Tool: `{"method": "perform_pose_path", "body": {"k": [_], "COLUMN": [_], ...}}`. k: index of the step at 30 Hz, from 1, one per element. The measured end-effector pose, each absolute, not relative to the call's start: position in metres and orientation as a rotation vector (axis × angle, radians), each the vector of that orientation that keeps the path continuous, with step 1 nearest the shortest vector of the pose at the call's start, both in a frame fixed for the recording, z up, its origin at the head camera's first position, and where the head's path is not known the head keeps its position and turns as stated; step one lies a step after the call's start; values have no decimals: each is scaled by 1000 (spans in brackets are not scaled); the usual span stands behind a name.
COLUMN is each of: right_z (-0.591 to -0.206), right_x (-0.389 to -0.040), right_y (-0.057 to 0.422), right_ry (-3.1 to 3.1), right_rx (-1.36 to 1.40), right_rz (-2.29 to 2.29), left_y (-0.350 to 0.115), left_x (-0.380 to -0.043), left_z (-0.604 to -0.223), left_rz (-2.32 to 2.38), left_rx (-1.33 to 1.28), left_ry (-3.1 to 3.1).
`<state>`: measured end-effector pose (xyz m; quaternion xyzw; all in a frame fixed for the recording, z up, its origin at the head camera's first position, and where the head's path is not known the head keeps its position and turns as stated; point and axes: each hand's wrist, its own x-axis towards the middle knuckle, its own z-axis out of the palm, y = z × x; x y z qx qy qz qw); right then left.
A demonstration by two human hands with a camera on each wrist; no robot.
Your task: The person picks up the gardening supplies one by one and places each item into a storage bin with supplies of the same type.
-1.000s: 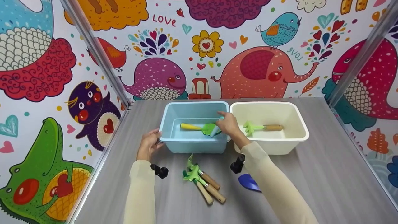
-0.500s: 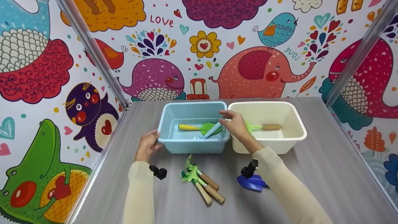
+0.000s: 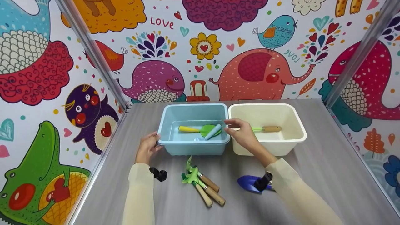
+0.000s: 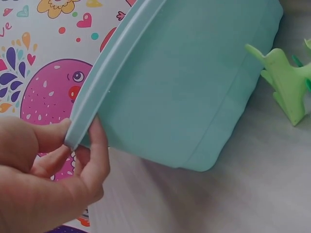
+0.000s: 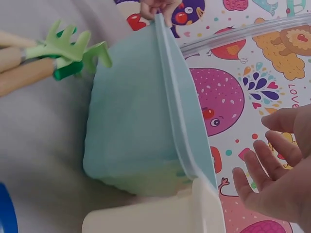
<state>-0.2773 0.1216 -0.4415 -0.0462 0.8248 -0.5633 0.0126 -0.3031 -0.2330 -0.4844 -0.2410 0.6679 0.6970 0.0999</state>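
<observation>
Tabletop (image 3: 106,197), grey, carries a blue bin (image 3: 193,149) towards its back edge and, just right of that, a cream bin (image 3: 265,149), their rims meeting or nearly so. Inside the blue bin, from left to right, lie a shovel (image 3: 188,129) with a yellow handle and green blade, then a light blue handle (image 3: 213,132) slanting across that blade; whatever is at its lower end is too pale against the bin to make out. The cream bin holds a green tool (image 3: 271,128), wooden handle to the right, its head hidden behind the right hand (image 3: 242,133).

Of the two hands, the left hand (image 3: 147,147) is at the blue bin's left end, near the front corner, thumb and fingers pinching the rim. The right hand is raised over the place where the bins meet, free, its fingers spread and slightly bent; the right wrist view shows it apart from both rims.

Nearer the person, three wooden-handled tools (image 3: 214,196) with green heads overlap in front of the blue bin, and further right lies a blue shovel (image 3: 247,183), partly covered by a black wrist camera (image 3: 264,182)
</observation>
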Motion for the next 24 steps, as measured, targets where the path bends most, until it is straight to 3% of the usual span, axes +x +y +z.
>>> {"method": "perform_pose_path", "body": {"k": [24], "right_z": [-470], "right_x": [-234], "right_y": [160], "right_ry": [2891], "right_rx": [-395], "right_rz": [-1525], "left_y": [-231], "left_x": [-304], "left_z": [-484], "left_rz": [2065], "left_rx": [-729], "left_ry": [1980]}}
